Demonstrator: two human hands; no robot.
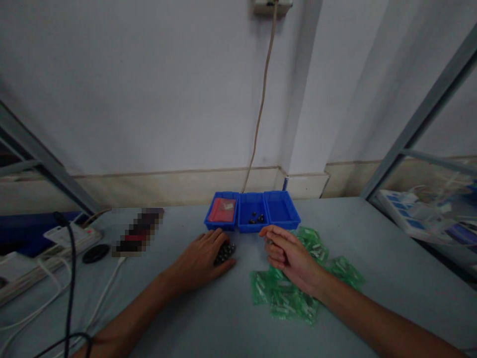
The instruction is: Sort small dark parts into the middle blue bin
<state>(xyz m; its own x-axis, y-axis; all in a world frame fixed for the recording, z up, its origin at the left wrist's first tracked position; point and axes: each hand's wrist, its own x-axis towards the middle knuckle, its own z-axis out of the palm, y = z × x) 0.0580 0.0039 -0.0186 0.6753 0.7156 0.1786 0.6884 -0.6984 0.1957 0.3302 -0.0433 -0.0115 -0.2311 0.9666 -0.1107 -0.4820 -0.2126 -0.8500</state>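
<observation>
My left hand [203,256] rests on the table with its fingers curved round a pile of small dark shiny metal parts [224,252], the thumb along the near side. Raised over several green plastic bags [286,298], my right hand [285,251] is closed. A small metal part [269,241] shows between its fingers, mostly hidden. Behind the hands stands a row of blue bins. A red zip bag [221,211] lies in the left bin [207,219]. Several dark metal parts sit in the middle bin [251,228]; the right bin [279,211] shows a bare floor.
At the left lie a blurred-out phone-like object [137,233], a round black disc [96,253], a power strip [80,238] and loose cables [70,283]. Grey frame posts [421,122] rise at both sides. A white wall [167,99] closes off the back.
</observation>
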